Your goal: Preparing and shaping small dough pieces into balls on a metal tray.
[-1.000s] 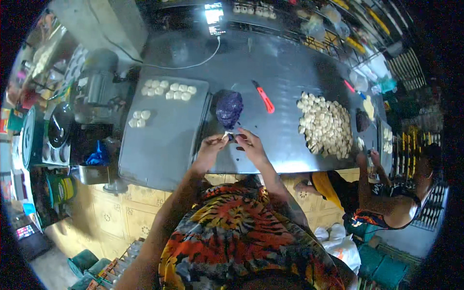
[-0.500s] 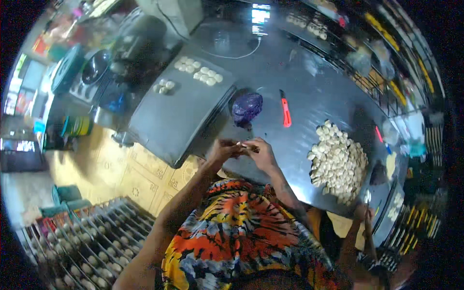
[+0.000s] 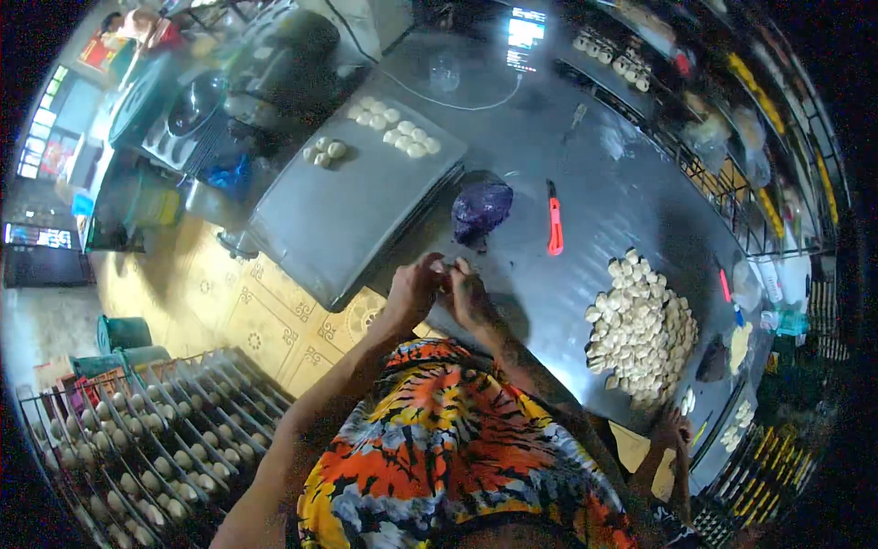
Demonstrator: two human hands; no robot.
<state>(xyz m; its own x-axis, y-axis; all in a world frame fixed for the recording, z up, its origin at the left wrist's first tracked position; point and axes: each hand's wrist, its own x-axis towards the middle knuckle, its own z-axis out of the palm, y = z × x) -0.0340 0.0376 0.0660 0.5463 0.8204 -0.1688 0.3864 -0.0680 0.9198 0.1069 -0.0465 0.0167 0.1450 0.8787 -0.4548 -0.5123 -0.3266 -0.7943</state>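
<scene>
My left hand (image 3: 414,291) and my right hand (image 3: 466,295) meet in front of my body, over the near edge of the dark table. Their fingers are closed together around a small pale dough piece (image 3: 440,267), mostly hidden by the fingers. Just beyond them lies a mound of dark purple filling (image 3: 482,210), shiny on top. A cutter knife with a red handle (image 3: 555,229) rests to its right. Farther right, a big heap of small pale dough rounds (image 3: 643,325) covers part of the table.
On the left stands a grey tray (image 3: 320,220) bearing rows of dough balls (image 3: 412,139) and a small cluster (image 3: 324,151). A rack of filled trays (image 3: 165,448) is at lower left. Another person's hands (image 3: 674,428) work at lower right. A lit phone (image 3: 526,41) lies at the back.
My view has shifted a little, so the table things sit differently in it. My hands have turned and drawn closer together around the dough piece. The other person's hands have moved slightly.
</scene>
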